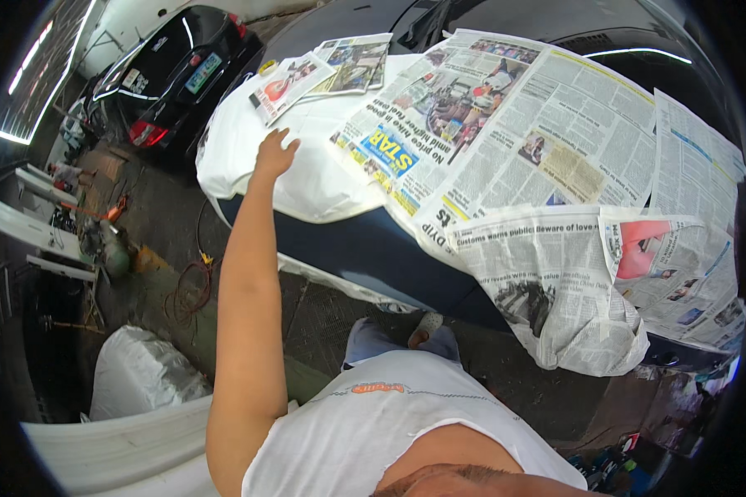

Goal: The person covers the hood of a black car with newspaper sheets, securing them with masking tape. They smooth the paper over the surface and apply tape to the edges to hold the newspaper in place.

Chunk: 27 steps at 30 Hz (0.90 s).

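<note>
My left arm stretches forward from the lower left, and my left hand [275, 156] is over a white cover [327, 178] draped on a dark car [365, 248]. Its fingers are apart, and nothing shows in them. Just beyond the fingertips lies a folded printed sheet [293, 87], with a folded newspaper [352, 65] beside it. A yellow roll of tape [266, 66] rests at the cover's far edge. To the right, spread newspaper sheets [481, 116] cover the car's panel, and a crumpled sheet [568, 315] hangs over its near edge. My right hand is out of view.
A black car [170, 70] with red tail lights stands at the far left. On the floor lie a coiled reddish hose [189, 290] and a greenish tank [116, 257]. A silvery covered bundle [145, 377] and white panels [133, 443] are at the lower left.
</note>
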{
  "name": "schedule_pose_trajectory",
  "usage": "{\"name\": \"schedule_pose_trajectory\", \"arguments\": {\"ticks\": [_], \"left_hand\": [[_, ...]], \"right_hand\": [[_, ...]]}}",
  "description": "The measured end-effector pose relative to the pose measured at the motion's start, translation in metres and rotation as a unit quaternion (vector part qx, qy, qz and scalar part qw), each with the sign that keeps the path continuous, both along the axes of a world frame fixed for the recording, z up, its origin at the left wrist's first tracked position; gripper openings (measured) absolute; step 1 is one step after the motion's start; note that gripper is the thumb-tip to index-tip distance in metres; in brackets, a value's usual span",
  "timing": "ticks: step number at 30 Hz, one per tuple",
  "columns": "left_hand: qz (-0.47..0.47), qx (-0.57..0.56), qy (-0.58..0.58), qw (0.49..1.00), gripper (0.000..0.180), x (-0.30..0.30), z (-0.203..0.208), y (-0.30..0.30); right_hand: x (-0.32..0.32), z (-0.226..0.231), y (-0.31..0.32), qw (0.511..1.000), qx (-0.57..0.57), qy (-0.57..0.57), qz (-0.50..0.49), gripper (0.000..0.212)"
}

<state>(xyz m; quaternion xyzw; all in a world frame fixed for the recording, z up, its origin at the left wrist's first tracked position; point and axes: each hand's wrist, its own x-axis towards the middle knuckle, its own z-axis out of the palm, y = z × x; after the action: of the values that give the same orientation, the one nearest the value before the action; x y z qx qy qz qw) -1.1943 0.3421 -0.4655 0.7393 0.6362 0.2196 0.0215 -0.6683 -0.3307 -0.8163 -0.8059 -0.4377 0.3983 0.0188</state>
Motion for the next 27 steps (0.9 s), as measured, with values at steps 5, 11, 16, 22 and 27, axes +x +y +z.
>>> {"name": "schedule_pose_trajectory", "arguments": {"ticks": [5,11,16,22,27], "left_hand": [[0.007,-0.062,-0.034,0.997,0.050,-0.020,-0.018,0.063],[-0.077,-0.117,0.009,0.990,0.049,-0.072,-0.043,0.158],[-0.183,-0.138,-0.082,0.970,0.060,-0.090,-0.048,0.167],[-0.191,0.123,-0.177,0.957,0.038,-0.100,0.020,0.130],[-0.277,0.006,-0.445,0.852,0.046,-0.083,0.132,0.080]], "right_hand": [[-0.014,-0.002,0.020,0.981,0.086,0.061,-0.165,0.035],[-0.078,-0.023,0.001,0.954,0.198,-0.004,-0.226,0.025],[-0.198,0.066,0.024,0.843,0.109,0.103,-0.517,0.026],[-0.282,0.220,0.164,0.894,0.329,-0.174,-0.251,0.019],[-0.319,0.368,0.304,0.814,0.530,-0.140,-0.190,0.023]]}}
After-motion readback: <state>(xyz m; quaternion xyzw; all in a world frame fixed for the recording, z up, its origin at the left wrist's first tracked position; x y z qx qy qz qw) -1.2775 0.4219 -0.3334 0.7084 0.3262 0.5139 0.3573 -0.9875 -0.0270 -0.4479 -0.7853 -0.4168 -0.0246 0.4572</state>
